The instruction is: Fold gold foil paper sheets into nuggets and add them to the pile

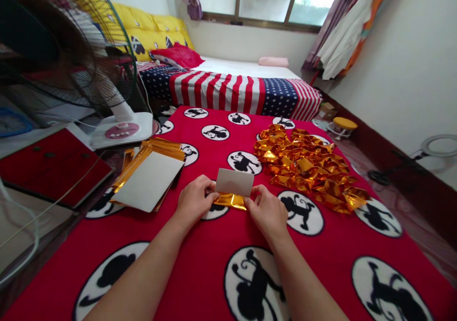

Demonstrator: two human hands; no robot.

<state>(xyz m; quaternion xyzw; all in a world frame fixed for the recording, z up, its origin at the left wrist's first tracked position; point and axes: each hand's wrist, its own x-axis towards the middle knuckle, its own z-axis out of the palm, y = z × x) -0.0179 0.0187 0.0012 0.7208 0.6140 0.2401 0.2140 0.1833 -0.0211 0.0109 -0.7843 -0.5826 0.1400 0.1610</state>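
Observation:
Between my two hands is a sheet of gold foil paper, its pale back standing up and its shiny near edge folded over. My left hand pinches the left end of the fold between thumb and fingers. At the right end, my right hand grips it the same way. To the left lies a stack of foil paper sheets, pale side up on top, with gold edges showing. A heap of folded gold foil pieces spreads over the cloth on the right.
A red cloth with monkey prints covers the table. An electric fan stands at the left beside a dark red panel. Beyond the table is a bed; a yellow stool and a ring light stand are on the right.

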